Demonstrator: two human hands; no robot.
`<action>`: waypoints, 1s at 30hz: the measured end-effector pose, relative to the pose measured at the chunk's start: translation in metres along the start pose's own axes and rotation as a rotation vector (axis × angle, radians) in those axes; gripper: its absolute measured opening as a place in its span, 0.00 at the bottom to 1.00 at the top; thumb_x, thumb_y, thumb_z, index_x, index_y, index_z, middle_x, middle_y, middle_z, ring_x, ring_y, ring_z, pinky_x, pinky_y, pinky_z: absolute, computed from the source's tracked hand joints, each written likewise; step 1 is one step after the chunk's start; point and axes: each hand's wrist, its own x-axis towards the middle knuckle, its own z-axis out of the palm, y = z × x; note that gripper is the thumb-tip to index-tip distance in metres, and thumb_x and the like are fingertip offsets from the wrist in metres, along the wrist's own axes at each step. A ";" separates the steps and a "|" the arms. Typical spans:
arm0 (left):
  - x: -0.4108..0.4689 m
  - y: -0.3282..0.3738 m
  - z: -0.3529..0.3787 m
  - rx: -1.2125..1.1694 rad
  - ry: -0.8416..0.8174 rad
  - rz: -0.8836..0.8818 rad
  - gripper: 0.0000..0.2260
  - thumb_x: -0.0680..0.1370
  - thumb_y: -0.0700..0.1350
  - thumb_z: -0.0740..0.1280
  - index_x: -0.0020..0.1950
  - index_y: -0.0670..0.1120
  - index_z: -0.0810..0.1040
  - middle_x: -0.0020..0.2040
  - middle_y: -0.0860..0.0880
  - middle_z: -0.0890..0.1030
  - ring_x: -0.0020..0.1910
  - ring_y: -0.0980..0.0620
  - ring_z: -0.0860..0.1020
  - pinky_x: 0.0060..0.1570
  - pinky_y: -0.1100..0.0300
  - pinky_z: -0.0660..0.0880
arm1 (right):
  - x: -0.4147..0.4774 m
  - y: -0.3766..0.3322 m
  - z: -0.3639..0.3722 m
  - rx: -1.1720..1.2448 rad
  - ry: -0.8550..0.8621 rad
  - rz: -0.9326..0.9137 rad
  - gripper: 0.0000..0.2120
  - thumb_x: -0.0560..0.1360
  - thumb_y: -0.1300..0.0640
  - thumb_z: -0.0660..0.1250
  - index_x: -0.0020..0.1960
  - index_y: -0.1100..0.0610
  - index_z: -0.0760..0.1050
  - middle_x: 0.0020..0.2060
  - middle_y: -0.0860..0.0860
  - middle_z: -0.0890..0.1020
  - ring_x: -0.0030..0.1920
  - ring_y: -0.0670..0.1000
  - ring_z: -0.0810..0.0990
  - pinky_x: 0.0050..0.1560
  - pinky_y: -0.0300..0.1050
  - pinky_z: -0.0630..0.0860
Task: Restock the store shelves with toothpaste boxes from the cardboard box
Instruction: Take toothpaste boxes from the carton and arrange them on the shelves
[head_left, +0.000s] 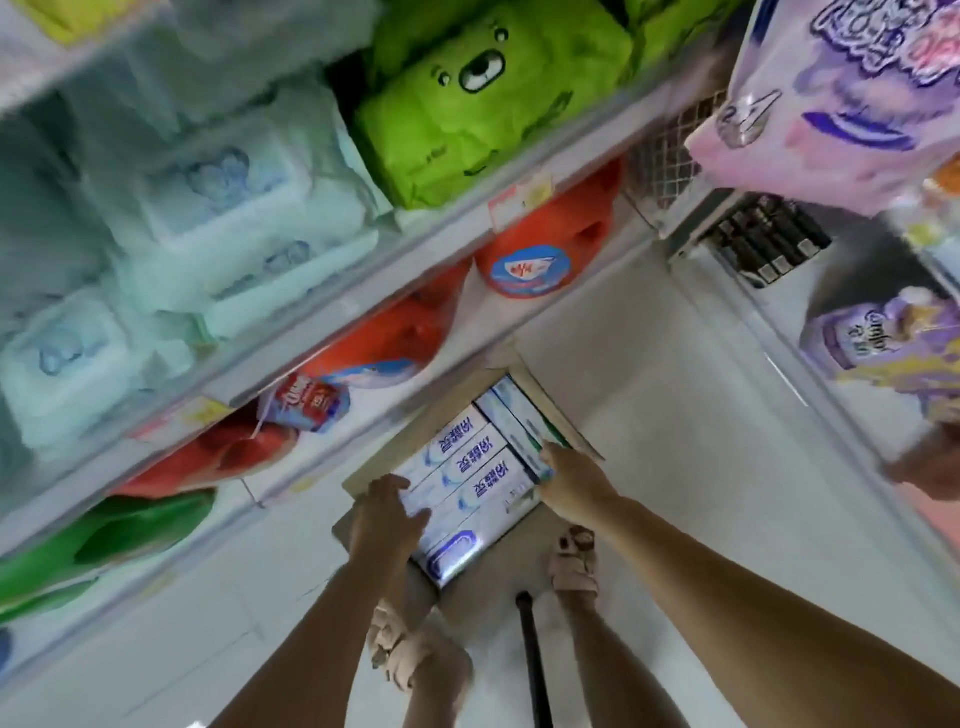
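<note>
An open cardboard box (550, 400) stands on the white floor below me, packed with white-and-blue toothpaste boxes (467, 457) lying flat. My left hand (384, 514) rests on the near left end of the toothpaste boxes, fingers curled over their ends. My right hand (571, 480) reaches to the right side of the cardboard box, fingers on the end of a toothpaste box with green trim (524, 426). Whether either hand has a firm grip is unclear. The frame is motion-blurred.
Shelves (291, 353) on the left carry pale blue tissue packs, green packs (483, 104) and orange-red tubs (540, 254). Purple softener pouches (872, 343) hang on the right. My sandalled feet (574, 561) stand beside the cardboard box. A black stick (535, 665) points down between my legs.
</note>
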 end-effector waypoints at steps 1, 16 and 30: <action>0.012 -0.003 0.009 0.017 -0.010 0.013 0.22 0.73 0.43 0.71 0.65 0.40 0.70 0.61 0.43 0.73 0.62 0.45 0.73 0.61 0.57 0.67 | 0.012 0.005 0.010 -0.015 -0.024 0.014 0.21 0.76 0.58 0.65 0.67 0.60 0.67 0.61 0.57 0.76 0.58 0.55 0.76 0.57 0.44 0.72; 0.085 -0.054 0.106 0.082 0.185 0.149 0.41 0.71 0.50 0.74 0.76 0.42 0.56 0.73 0.43 0.63 0.71 0.46 0.65 0.67 0.50 0.69 | 0.116 -0.032 0.102 -0.101 0.248 -0.035 0.37 0.74 0.56 0.65 0.75 0.62 0.51 0.70 0.58 0.61 0.68 0.57 0.63 0.63 0.47 0.62; 0.068 -0.087 0.092 -0.087 0.133 0.176 0.31 0.76 0.38 0.66 0.76 0.43 0.57 0.75 0.45 0.58 0.73 0.45 0.61 0.70 0.52 0.62 | 0.124 -0.084 0.113 0.170 0.299 0.265 0.33 0.72 0.57 0.65 0.73 0.61 0.57 0.71 0.57 0.64 0.70 0.58 0.63 0.70 0.53 0.63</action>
